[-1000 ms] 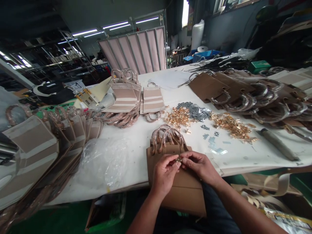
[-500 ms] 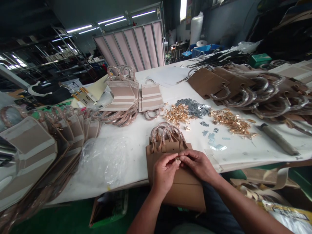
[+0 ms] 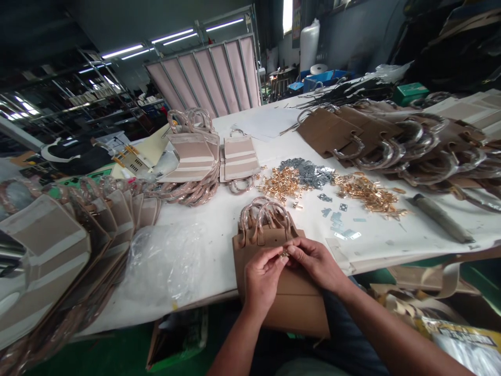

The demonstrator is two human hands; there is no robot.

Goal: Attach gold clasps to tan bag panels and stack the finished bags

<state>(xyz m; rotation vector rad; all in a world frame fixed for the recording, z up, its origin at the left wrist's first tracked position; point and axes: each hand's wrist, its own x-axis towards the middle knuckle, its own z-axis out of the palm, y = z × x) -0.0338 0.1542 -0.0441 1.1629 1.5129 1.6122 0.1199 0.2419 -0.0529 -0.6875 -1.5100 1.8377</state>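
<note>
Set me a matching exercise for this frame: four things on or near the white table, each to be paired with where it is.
Things:
1. small gold fitting
2. grey metal plates
3. clear plastic sheet
4. tan bag

Places:
A. on the white table, left of the tan bag
B. pinched between left hand and right hand
C. heaped between two gold piles
D. under both hands, overhanging the table edge

Pairs: 1-B, 2-C, 3-A, 4-D.

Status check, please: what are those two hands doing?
Left hand and right hand both pinching small gold metal fitting. Fitting against flat tan leather handbag. Gold hardware heap beyond, apart from hands.
</note>
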